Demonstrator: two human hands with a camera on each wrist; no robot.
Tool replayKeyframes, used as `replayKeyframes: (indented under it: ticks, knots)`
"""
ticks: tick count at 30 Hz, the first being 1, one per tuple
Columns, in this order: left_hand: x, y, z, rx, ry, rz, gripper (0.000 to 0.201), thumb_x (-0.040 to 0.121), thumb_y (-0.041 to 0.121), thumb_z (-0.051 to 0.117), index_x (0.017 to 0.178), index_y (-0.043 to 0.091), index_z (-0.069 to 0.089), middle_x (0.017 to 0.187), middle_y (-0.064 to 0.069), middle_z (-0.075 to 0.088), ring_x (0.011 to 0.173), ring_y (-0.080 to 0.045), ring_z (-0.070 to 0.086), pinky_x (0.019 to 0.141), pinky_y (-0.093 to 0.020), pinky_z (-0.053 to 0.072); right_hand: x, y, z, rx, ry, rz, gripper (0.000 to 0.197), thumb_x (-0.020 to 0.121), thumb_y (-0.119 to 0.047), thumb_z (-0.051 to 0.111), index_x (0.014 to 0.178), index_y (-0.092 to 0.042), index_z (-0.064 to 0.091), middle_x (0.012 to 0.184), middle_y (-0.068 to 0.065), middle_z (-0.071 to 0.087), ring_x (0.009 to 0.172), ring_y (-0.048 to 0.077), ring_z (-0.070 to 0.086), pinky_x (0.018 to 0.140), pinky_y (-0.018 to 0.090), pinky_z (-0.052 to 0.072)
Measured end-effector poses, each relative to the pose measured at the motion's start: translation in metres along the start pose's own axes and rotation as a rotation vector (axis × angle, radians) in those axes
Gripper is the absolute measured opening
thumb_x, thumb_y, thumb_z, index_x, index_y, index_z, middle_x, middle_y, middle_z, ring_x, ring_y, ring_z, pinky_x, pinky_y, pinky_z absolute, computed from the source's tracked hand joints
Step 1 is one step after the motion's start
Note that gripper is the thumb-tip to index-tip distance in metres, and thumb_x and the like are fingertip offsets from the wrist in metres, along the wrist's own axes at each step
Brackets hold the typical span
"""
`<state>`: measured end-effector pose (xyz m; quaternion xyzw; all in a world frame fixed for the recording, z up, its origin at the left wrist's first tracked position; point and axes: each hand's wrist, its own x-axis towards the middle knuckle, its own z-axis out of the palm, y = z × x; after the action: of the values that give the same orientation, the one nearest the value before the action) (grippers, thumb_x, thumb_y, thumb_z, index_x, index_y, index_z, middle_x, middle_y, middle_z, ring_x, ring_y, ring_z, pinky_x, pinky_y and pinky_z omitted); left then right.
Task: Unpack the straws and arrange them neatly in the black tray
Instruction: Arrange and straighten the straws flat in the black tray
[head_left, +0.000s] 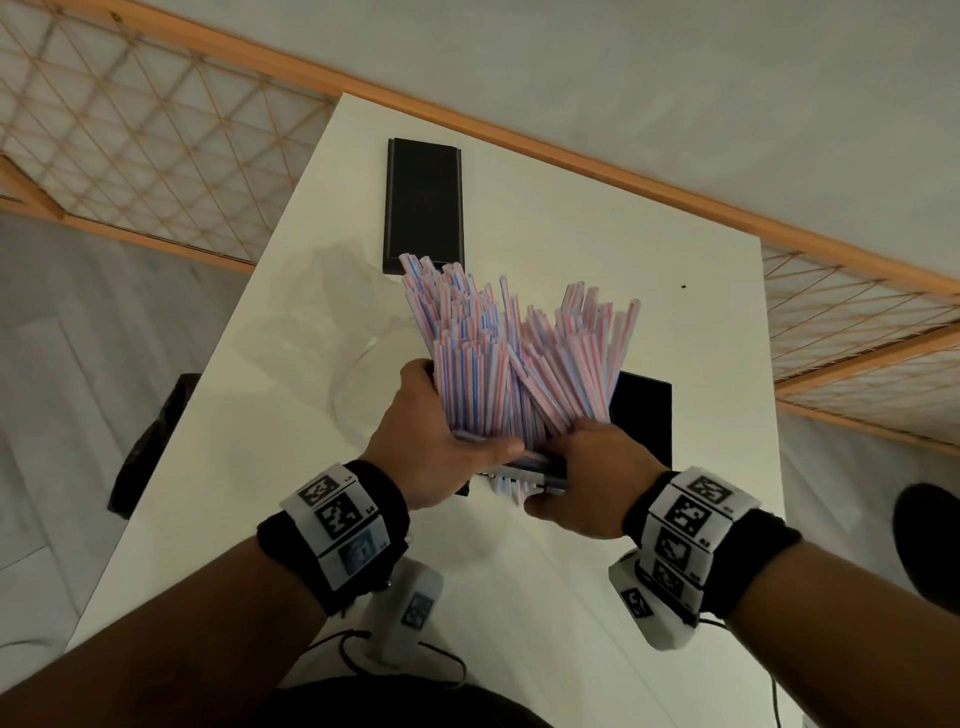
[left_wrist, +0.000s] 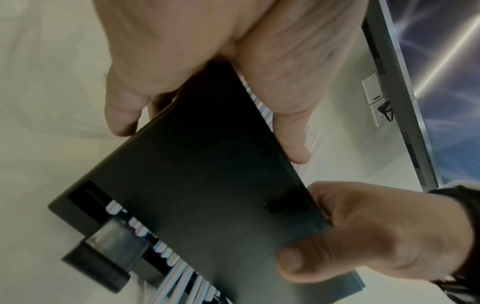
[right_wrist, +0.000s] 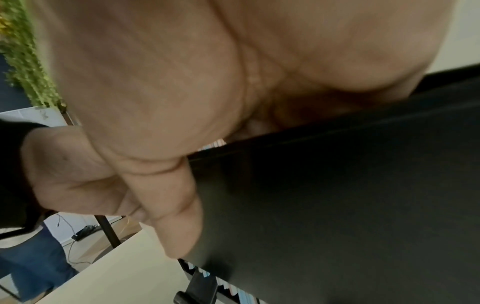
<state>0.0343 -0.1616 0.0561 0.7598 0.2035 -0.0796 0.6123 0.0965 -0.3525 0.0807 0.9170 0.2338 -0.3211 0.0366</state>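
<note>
A thick bundle of white straws (head_left: 519, 358) with red and blue stripes lies fanned out in the black tray (head_left: 644, 415), their far ends uneven. The tray is tipped up above the white table (head_left: 571, 234). My left hand (head_left: 441, 441) grips the tray's left near corner, thumb lying across the straws. My right hand (head_left: 587, 473) grips the near right edge, fingers curled over the straw ends. From below, the tray's underside (left_wrist: 207, 174) shows between my left hand (left_wrist: 207, 61) and right hand (left_wrist: 376, 232), with straw ends (left_wrist: 166, 253) poking past its edge. The right wrist view shows my right hand (right_wrist: 176, 216) against the tray (right_wrist: 337, 205).
A second flat black tray or lid (head_left: 423, 205) lies at the table's far side. Crumpled clear plastic wrapping (head_left: 332, 322) sits left of the straws. A black chair (head_left: 150, 447) stands by the table's left edge. A wooden lattice screen (head_left: 156, 130) stands behind the table.
</note>
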Motion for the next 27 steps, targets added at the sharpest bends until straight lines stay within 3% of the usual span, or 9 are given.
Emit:
replayKeyframes:
  ticks: [2, 4, 10, 12, 15, 17, 21, 24, 27]
  knots:
    - [-0.001, 0.0, -0.001, -0.047, -0.019, -0.017, 0.085, 0.065, 0.021, 0.097, 0.123, 0.019, 0.035, 0.111, 0.008, 0.058, 0.078, 0.007, 0.068, 0.057, -0.026, 0.063, 0.001, 0.0, -0.005, -0.007, -0.011, 0.036, 0.043, 0.072, -0.065, 0.066, 0.073, -0.024, 0.051, 0.072, -0.005, 0.052, 0.064, 0.012, 0.052, 0.054, 0.025, 0.039]
    - [-0.001, 0.001, -0.001, -0.065, -0.03, -0.029, 0.085, 0.066, 0.021, 0.097, 0.123, 0.019, 0.035, 0.111, 0.007, 0.059, 0.079, 0.006, 0.069, 0.057, -0.038, 0.064, 0.001, 0.0, -0.01, 0.022, -0.044, 0.057, 0.044, 0.074, -0.061, 0.07, 0.072, -0.024, 0.047, 0.07, -0.005, 0.054, 0.059, 0.009, 0.05, 0.049, 0.022, 0.033]
    - [-0.002, 0.001, -0.003, -0.076, -0.029, 0.019, 0.089, 0.063, 0.022, 0.098, 0.127, 0.018, 0.037, 0.113, 0.006, 0.059, 0.09, 0.003, 0.068, 0.067, -0.033, 0.064, 0.014, -0.007, -0.011, 0.182, -0.119, -0.007, 0.041, 0.073, -0.053, 0.077, 0.078, -0.028, 0.046, 0.075, -0.008, 0.052, 0.062, 0.006, 0.049, 0.051, 0.022, 0.032]
    - [-0.001, -0.002, -0.002, -0.095, -0.033, 0.04, 0.087, 0.062, 0.021, 0.098, 0.125, 0.019, 0.037, 0.111, 0.009, 0.058, 0.09, 0.011, 0.065, 0.067, -0.024, 0.063, 0.016, -0.005, -0.014, 0.241, -0.121, -0.006, 0.045, 0.072, -0.051, 0.079, 0.08, -0.03, 0.04, 0.076, -0.009, 0.051, 0.063, 0.005, 0.049, 0.052, 0.021, 0.032]
    - [0.001, -0.002, 0.0, -0.109, -0.026, 0.078, 0.09, 0.061, 0.021, 0.099, 0.126, 0.018, 0.037, 0.111, 0.014, 0.057, 0.092, 0.018, 0.062, 0.069, -0.011, 0.056, 0.019, -0.005, -0.014, 0.324, -0.142, -0.051, 0.053, 0.067, -0.053, 0.081, 0.102, -0.032, 0.047, 0.092, -0.014, 0.058, 0.079, 0.005, 0.059, 0.064, 0.022, 0.047]
    - [0.002, -0.003, 0.001, -0.136, -0.012, 0.099, 0.095, 0.058, 0.025, 0.101, 0.13, 0.015, 0.039, 0.113, 0.014, 0.06, 0.096, 0.013, 0.065, 0.075, -0.013, 0.057, 0.021, -0.006, -0.012, 0.356, -0.145, -0.085, 0.065, 0.065, -0.058, 0.077, 0.121, -0.037, 0.053, 0.105, -0.016, 0.065, 0.092, 0.009, 0.066, 0.08, 0.03, 0.057]
    - [0.003, -0.002, 0.002, -0.171, 0.037, 0.151, 0.106, 0.05, 0.049, 0.099, 0.132, 0.017, 0.04, 0.122, 0.012, 0.065, 0.109, 0.0, 0.068, 0.087, -0.018, 0.056, 0.022, -0.006, -0.015, 0.351, -0.105, -0.153, 0.052, 0.067, -0.067, 0.071, 0.109, -0.039, 0.06, 0.091, -0.014, 0.069, 0.078, 0.008, 0.069, 0.074, 0.033, 0.06]
    - [0.002, 0.001, 0.001, -0.152, 0.062, 0.161, 0.101, 0.049, 0.046, 0.1, 0.126, 0.025, 0.038, 0.121, 0.015, 0.063, 0.113, 0.002, 0.065, 0.093, -0.022, 0.055, 0.022, -0.007, -0.014, 0.325, -0.037, -0.204, 0.072, 0.062, -0.079, 0.064, 0.121, -0.038, 0.057, 0.103, -0.014, 0.066, 0.091, 0.009, 0.065, 0.084, 0.032, 0.055]
    - [0.003, 0.0, -0.001, -0.129, 0.068, 0.151, 0.096, 0.053, 0.041, 0.1, 0.127, 0.02, 0.041, 0.12, 0.014, 0.065, 0.11, 0.002, 0.066, 0.092, -0.03, 0.056, 0.024, -0.006, -0.01, 0.31, -0.006, -0.196, 0.086, 0.054, -0.091, 0.058, 0.12, -0.036, 0.056, 0.103, -0.012, 0.064, 0.092, 0.009, 0.063, 0.083, 0.032, 0.055]
